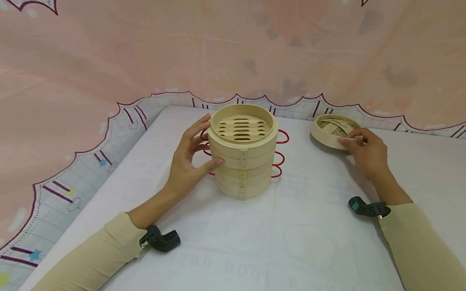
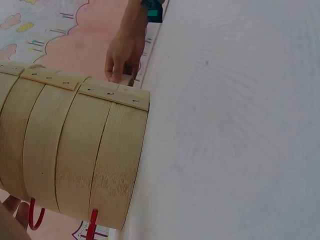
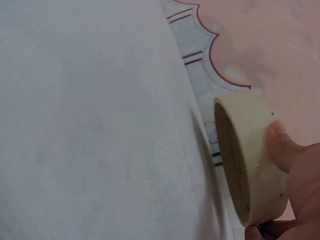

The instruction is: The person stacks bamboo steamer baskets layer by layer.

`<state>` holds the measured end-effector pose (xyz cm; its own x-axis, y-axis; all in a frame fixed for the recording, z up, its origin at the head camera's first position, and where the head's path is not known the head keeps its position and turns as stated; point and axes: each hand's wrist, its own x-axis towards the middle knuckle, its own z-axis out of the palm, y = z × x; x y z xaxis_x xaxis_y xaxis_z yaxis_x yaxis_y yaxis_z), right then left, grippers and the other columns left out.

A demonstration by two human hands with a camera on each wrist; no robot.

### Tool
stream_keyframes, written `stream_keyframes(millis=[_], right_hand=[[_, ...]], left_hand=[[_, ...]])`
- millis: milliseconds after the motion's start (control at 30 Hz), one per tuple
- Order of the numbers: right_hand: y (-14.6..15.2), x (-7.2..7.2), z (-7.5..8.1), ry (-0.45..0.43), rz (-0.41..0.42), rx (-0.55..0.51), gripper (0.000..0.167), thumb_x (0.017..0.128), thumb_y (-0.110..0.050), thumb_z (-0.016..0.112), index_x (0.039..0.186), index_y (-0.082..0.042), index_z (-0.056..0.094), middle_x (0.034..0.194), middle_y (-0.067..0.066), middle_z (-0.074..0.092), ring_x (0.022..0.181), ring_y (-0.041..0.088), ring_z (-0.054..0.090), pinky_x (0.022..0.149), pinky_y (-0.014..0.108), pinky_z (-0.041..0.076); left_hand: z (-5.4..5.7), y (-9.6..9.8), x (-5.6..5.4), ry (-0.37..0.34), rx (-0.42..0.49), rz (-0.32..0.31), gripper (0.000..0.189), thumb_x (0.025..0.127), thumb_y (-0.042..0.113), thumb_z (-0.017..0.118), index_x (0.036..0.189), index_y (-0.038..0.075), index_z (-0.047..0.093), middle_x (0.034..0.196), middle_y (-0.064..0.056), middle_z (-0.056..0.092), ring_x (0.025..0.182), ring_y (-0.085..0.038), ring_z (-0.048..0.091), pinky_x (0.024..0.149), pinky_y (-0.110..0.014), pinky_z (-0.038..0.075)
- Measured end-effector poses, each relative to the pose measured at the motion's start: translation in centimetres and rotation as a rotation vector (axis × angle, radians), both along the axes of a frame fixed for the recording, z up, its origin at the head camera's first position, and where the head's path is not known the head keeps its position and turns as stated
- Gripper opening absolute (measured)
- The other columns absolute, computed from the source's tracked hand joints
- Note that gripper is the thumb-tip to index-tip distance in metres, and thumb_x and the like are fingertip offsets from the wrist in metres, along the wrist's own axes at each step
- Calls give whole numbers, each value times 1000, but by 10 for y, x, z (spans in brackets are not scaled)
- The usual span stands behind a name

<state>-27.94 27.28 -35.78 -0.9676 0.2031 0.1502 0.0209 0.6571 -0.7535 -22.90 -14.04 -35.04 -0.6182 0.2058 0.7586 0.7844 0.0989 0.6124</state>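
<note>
A stacked bamboo steamer (image 1: 243, 174) with red loop handles stands upright on the white table, its slotted top tier uncovered. My left hand (image 1: 189, 162) grips its left side, thumb on the front wall and fingers around by the handles. In the left wrist view the steamer's wall (image 2: 75, 150) fills the left side, and only a bit of that hand shows low in the corner. Off to the right, my right hand (image 1: 368, 154) pinches the rim of the round bamboo lid (image 1: 326, 138), woven top upward. The right wrist view shows the lid's hollow underside (image 3: 232, 160) facing the table, apparently slightly above it.
The white table (image 1: 270, 280) stretches in front of and around the steamer. Behind it hangs a pink patterned cloth (image 1: 225, 46) with a scalloped border, which also runs along the left edge. Dark wrist-worn devices (image 1: 160, 239) sit on both forearms.
</note>
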Motion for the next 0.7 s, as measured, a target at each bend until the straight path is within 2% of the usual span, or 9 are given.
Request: stream_keyframes(millis=[67,267,367,533,700], right_hand=[[0,0,2,23,3,8,58,85,-61,59,110,-9,51,118,18,48,100,31,39,67,37,35],[0,0,8,77,21,29,55,87,-58,59,108,-8,51,108,17,48,92,27,39,60,35,35],[-1,1,12,100,33,33,54,88,-56,59,108,-7,51,104,16,48,90,26,39,61,34,35],[-3,3,20,158,68,27,50,90,-51,59,107,-4,50,98,13,46,86,25,37,64,33,31],[-5,6,29,183,108,-14,42,92,-46,59,104,-7,50,113,13,49,102,26,41,81,33,37]], left_hand=[[-1,0,0,0,2,-2,76,81,39,75,139,4,40,152,-5,33,111,-27,51,90,-36,47],[2,0,2,-11,7,-9,72,81,22,78,138,1,40,151,-6,33,111,-27,50,91,-36,46],[9,3,9,-5,7,-15,70,81,15,78,136,-5,39,151,-14,33,110,-30,50,90,-36,46],[19,6,18,-4,1,-8,69,83,15,76,134,-10,37,148,-22,32,111,-33,50,91,-35,45],[7,3,7,-14,0,-2,70,81,15,78,137,-2,39,151,-10,33,112,-30,51,91,-35,46]])
